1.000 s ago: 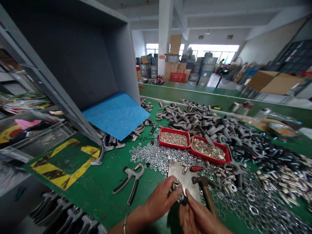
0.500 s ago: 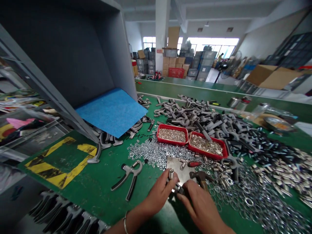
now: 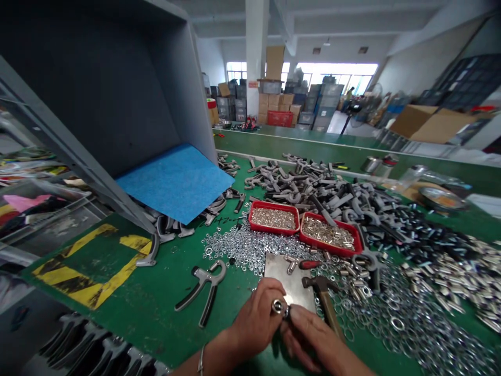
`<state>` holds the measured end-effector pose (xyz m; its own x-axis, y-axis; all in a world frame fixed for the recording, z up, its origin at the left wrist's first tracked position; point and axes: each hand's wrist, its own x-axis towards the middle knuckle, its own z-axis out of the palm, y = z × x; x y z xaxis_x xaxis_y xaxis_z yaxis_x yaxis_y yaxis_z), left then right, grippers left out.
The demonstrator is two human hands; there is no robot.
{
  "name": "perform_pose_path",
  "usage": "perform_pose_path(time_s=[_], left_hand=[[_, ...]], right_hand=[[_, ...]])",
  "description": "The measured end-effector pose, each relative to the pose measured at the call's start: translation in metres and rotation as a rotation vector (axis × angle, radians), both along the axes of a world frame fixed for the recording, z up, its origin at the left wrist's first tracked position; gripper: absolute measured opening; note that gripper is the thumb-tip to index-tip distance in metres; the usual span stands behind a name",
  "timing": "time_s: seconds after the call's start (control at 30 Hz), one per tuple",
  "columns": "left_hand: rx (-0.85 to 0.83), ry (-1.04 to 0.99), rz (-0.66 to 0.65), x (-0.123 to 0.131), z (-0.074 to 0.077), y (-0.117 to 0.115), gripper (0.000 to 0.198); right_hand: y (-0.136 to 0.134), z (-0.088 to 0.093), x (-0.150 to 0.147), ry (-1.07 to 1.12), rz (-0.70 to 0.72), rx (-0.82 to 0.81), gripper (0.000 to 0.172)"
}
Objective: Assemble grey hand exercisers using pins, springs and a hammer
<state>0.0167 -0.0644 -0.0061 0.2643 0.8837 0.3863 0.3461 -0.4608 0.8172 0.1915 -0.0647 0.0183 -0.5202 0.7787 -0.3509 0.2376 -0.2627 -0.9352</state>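
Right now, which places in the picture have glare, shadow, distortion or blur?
Head view: the windows are almost white, and the plate shows a pale sheen; head view: the bin is dark inside, its edges slanting, perhaps partly from wide-lens distortion; head view: shadow lies between the left hand and right hand; head view: far boxes look softer than the hammer.

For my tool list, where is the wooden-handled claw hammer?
In the head view, the wooden-handled claw hammer lies at the right edge of the grey metal plate, beyond the right hand.
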Motion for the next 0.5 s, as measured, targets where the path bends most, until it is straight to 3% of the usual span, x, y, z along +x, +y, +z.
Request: perform_pose_path(time_s=[0.1,0.2,0.27,0.43,0.5], left_hand=[[-0.083,-0.026,0.095,0.003,0.002,-0.002,0.015],[-0.059,0.073,-0.015,0.006,0.008,0.006,0.011],[-0.059,0.243,-0.096,0.009,0.012,0.020,0.011],[0.013,0.764,-0.284,0.024,0.008,0.068,0.011],[0.060,0.816,-0.288,0.029,0.007,0.083,0.018]], right_hand=[[-0.002,-0.002,0.003,-0.031,-0.124,0.169,0.043],[-0.006,-0.012,0.003,0.052,-0.082,-0.014,0.053],[-0.006,-0.018,0.004,0.013,-0.054,-0.037,0.058],[0.005,-0.017,0.029,-0.423,-0.081,0.434,0.035],[0.003,-0.015,0.048,-0.442,-0.091,0.459,0.032]])
